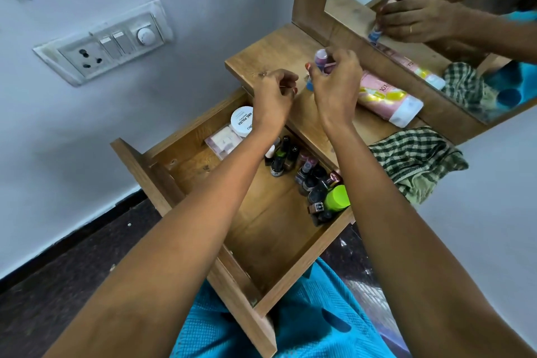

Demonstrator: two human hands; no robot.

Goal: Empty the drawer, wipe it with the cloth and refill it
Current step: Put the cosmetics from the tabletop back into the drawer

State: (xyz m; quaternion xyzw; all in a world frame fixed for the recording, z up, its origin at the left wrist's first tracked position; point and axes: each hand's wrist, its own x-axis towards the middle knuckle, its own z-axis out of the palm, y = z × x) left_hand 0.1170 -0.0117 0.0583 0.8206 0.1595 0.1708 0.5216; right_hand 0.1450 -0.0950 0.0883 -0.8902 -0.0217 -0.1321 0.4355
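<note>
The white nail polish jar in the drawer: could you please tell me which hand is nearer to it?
Left. The left hand hovers just up-right of the jar; the right hand is farther right, holding a small bottle.

The drawer (261, 241) is bare brown wood, matt, its grain showing. The shelf top (261, 55) behind the drawer is the same wood, a little smoother. Inside the drawer, the nail polish bottles (279, 160) are glossy glass with shiny dark caps, the green cap (337, 197) is smooth bright plastic, and the white jar (242, 120) has a matt plastic lid (with printed lettering). Behind the drawer lies a glossy pink plastic tube (386, 99). To the drawer's right is a checked woven cloth (418, 157), soft and rumpled. The small bottle (321, 57) gripped by the right hand (334, 87) looks glossy. Left of the drawer, the switch plate (107, 43) and its 2 rockers are smooth white plastic on a matt painted wall (58, 125).
</note>
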